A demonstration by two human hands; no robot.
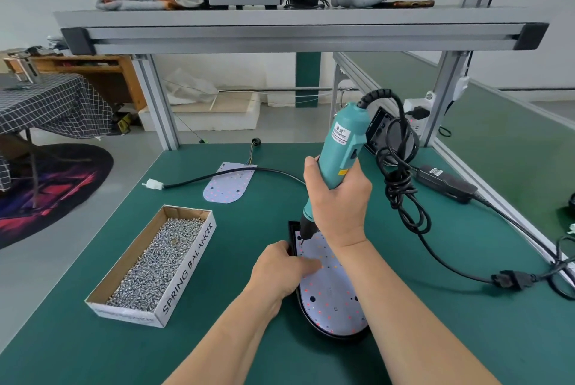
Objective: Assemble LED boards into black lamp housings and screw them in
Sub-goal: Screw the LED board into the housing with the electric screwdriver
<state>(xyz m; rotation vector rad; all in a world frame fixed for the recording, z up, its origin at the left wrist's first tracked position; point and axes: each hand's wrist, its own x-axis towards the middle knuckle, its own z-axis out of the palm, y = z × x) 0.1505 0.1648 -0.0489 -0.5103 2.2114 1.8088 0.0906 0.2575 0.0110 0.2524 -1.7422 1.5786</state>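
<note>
Two hands work apart from each other. My right hand is wrapped around the teal electric screwdriver, held nearly upright, with its bit touching the far left corner of the LED board. My left hand holds the left rim of the black lamp housing, thumb pressed flat on the board. The board sits inside the housing on the green bench, close in front of me. To the left stands a cardboard box of screws. Farther back lies a second LED board, with a black cable running across its far end.
</note>
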